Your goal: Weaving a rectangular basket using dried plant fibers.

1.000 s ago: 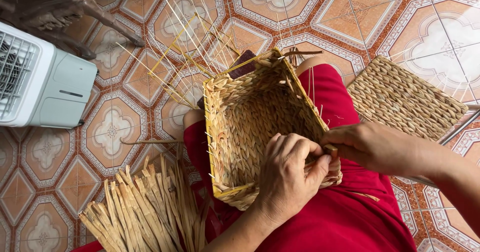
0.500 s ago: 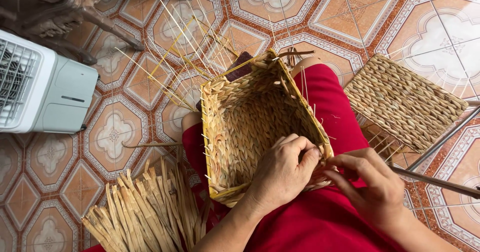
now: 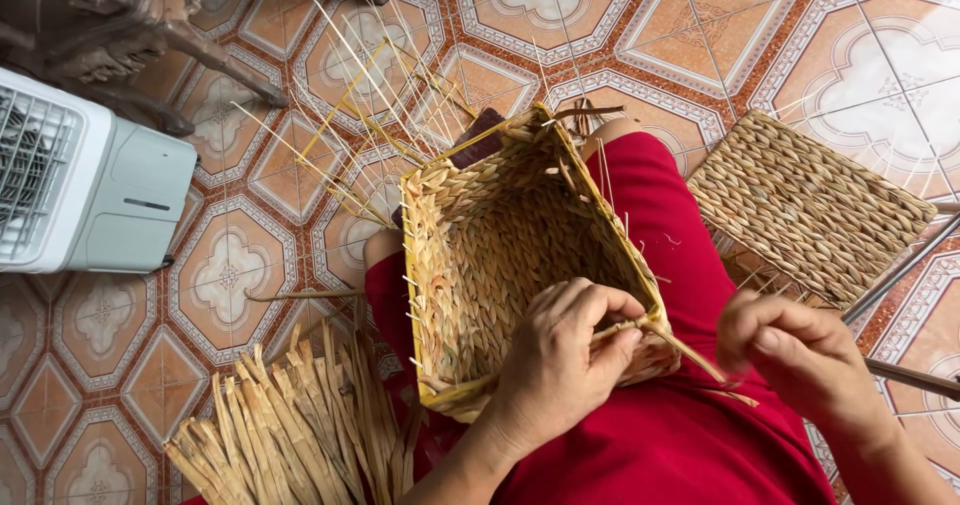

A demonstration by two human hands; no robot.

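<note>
Basket: a half-made square basket of woven tan straw [image 3: 510, 255] lies tilted on the person's lap, over red cloth [image 3: 660, 435]. Its open side faces up.
Left hand: the left hand [image 3: 560, 360] rests on the near rim of the basket. Its grip is closed, pinching a thin tan straw strand [image 3: 685, 350] against the rim.
Right hand: the right hand [image 3: 800, 355] is just beside the basket, to the right. Its fingers are curled together on the far end of the same strand.
Loose straws: thin pale stalks [image 3: 370, 95] stick out from the far corner of the basket.
Straw bundle: a bunch of flat dry straw strips [image 3: 290, 425] lies on the floor near the left knee.
Mat: a flat woven straw panel [image 3: 805, 205] lies on the floor to the right.
Box: a white plastic fan box [image 3: 85, 180] stands at the left.
Floor: orange patterned tiles [image 3: 230, 275].
</note>
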